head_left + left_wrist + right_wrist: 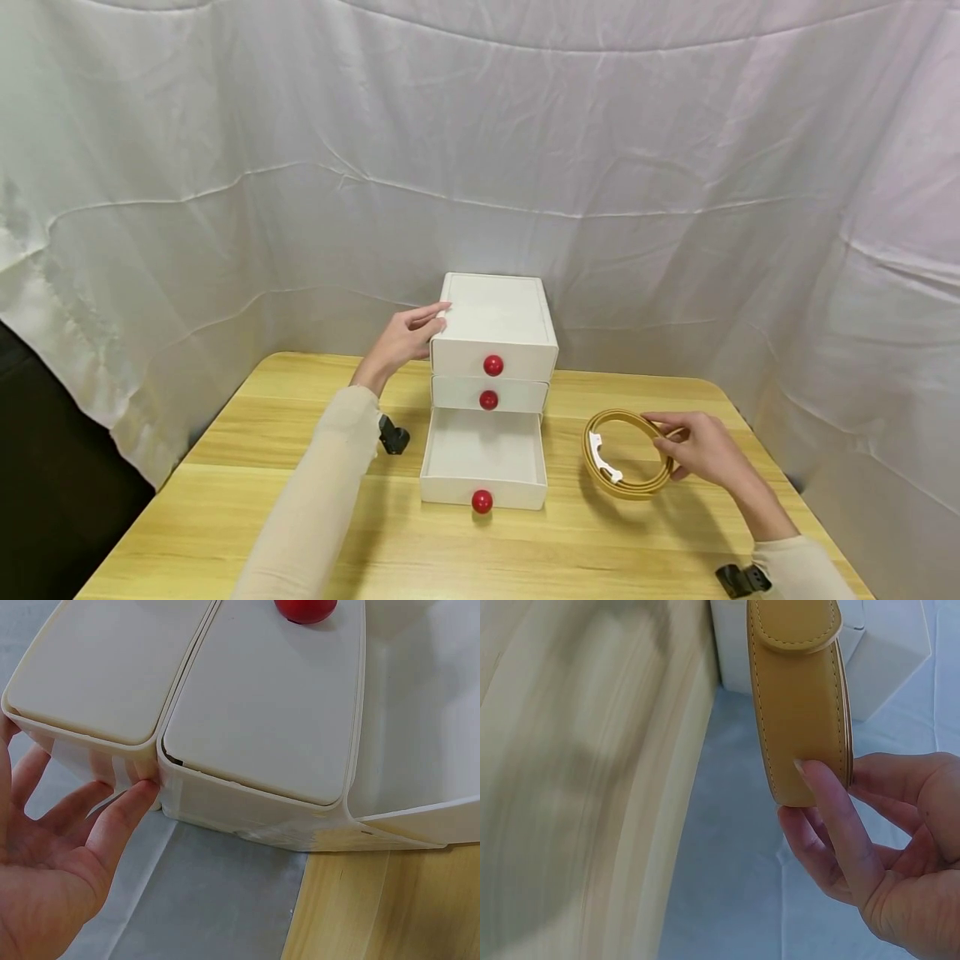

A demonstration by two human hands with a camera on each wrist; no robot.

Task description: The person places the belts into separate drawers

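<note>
Head view showed the left hand (405, 337) resting with nearly straight fingers on the left side of the drawer unit (495, 333), probably to keep it steady. Its bottom drawer (483, 457) stood pulled out. To the right of the unit, the right hand (701, 450) pinched the coiled yellow belt (626, 454) between thumb and fingers, on the table (225, 500).

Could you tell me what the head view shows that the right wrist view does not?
Only the head view shows the left hand resting against the white drawer unit, the red knobs and the open bottom drawer. Only the right wrist view shows the stitching on the tan belt close up. Both show the right hand pinching the coiled belt.
</note>
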